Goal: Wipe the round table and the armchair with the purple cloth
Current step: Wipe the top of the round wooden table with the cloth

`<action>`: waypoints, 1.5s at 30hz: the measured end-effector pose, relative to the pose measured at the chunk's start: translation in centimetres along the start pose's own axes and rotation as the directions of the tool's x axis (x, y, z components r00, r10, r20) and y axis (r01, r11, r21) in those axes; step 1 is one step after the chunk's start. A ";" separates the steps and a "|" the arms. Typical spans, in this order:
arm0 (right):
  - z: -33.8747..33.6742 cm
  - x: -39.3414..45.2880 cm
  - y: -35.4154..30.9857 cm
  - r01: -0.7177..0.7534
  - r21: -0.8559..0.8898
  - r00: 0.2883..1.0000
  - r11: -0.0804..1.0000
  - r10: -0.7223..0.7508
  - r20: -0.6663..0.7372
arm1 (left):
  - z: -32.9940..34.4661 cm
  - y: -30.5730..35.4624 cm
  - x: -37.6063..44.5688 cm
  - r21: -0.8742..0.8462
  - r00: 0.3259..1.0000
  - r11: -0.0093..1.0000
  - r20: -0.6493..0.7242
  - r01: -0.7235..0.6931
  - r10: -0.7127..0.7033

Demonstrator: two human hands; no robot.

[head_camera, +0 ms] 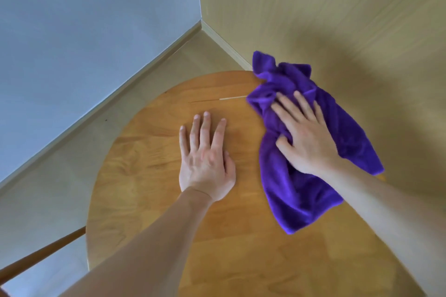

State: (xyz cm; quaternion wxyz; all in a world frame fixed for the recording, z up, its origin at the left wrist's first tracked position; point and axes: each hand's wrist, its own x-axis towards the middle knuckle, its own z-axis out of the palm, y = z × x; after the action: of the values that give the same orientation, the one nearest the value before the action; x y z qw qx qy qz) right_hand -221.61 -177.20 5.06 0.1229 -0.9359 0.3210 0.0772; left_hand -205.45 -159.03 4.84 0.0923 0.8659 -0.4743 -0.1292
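At the near-centre of the round table (149, 200): left hand (207, 161) laid flat, palm down, fingers extended and slightly spread, gripping nothing, in direct contact with bare wood. Judged a bracing placement, steadying the tabletop while the other side works.

Toward the right edge of the surface: purple cloth (299, 190) lying bunched and creased, its near corner trailing back toward the centre, its right portion draped past the rim. Right hand (304, 137) pressed on top of the cloth, fingers splayed and open across the folds, thumb tucked into a crease on the inner side; no closed grasp, cloth held by downward pressure only. Judged suited to sliding the cloth over the wood rather than lifting it.

Cloth directly beneath the right hand, extending nearer and farther than the palm; well apart from the left hand.

At the far edge: cloth's upper corner overhanging the rim, close to the wall corner. Pale scratch on the wood just left of the cloth. Armchair not identifiable in view.
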 end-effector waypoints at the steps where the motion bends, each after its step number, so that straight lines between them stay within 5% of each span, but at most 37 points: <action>1: 0.0 1.2 -1.2 -0.127 0.027 0.991 0.992 0.128 -0.036 | 0.0 0.0 0.0 0.001 1.000 1.000 0.002 -0.001 0.001; 4: 0.2 5.6 -5.9 -0.381 0.123 0.916 0.916 0.392 -0.085 | 0.0 0.0 0.0 0.002 1.000 1.000 -0.003 0.001 -0.001; 6: 0.3 7.3 -8.5 -0.355 0.130 0.925 0.926 0.368 -0.095 | 0.0 -0.1 -0.1 -0.009 1.000 1.000 -0.018 0.004 -0.004; 10: 0.9 5.1 -9.0 0.057 -0.015 0.998 0.998 -0.058 -0.028 | 0.0 0.0 -0.1 -0.039 0.998 0.999 -0.056 0.009 -0.011; 15: -0.3 2.4 -1.8 0.403 -0.056 0.913 0.914 -0.397 0.097 | -0.2 0.1 0.0 -0.045 0.999 0.999 -0.043 0.027 -0.029; 18: -0.6 4.4 -1.9 0.133 0.004 0.991 0.991 -0.133 0.001 | -0.2 0.2 0.0 -0.042 0.998 0.998 -0.052 0.039 -0.041; 20: -0.2 5.8 -5.2 -0.117 0.047 0.990 0.992 0.120 -0.078 | -0.1 0.3 0.0 -0.044 0.997 0.998 -0.063 0.044 -0.047; 22: 0.4 6.6 -8.3 -0.214 0.078 0.972 0.974 0.220 -0.084 | -0.1 0.3 0.0 -0.048 0.996 0.998 -0.071 0.049 -0.052; 26: 0.8 3.4 -8.3 0.042 0.027 0.999 0.999 -0.041 -0.017 | 0.0 0.3 0.0 -0.059 0.996 0.998 -0.075 0.038 -0.042; 29: 0.4 -0.9 -3.6 0.362 -0.010 0.926 0.932 -0.358 0.123 | -0.2 0.4 -0.1 -0.057 0.996 0.997 -0.081 0.043 -0.048; 31: -0.3 -1.2 -0.1 0.443 -0.048 0.890 0.895 -0.433 0.144 | -0.3 0.4 -0.2 -0.057 0.996 0.997 -0.080 0.043 -0.048; 36: -0.6 5.6 -3.4 -0.006 0.035 0.999 0.999 0.008 -0.039 | -0.2 0.4 -0.2 -0.043 0.995 0.998 -0.081 0.050 -0.053; 38: -0.2 7.7 -7.0 -0.046 0.046 0.998 0.998 0.048 -0.050 | -0.2 0.2 -0.2 -0.048 0.994 0.997 -0.095 0.056 -0.060; 45: 0.1 3.4 -5.3 0.417 -0.001 0.906 0.909 -0.416 0.082 | 0.2 0.5 -0.5 -0.072 0.974 0.984 -0.145 0.165 -0.174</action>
State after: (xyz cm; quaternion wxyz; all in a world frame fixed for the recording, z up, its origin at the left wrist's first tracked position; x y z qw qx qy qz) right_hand -215.70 -175.08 5.15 0.1406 -0.9800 0.1081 0.0898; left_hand -206.14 -158.85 4.84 0.1421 0.9074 -0.3863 -0.0847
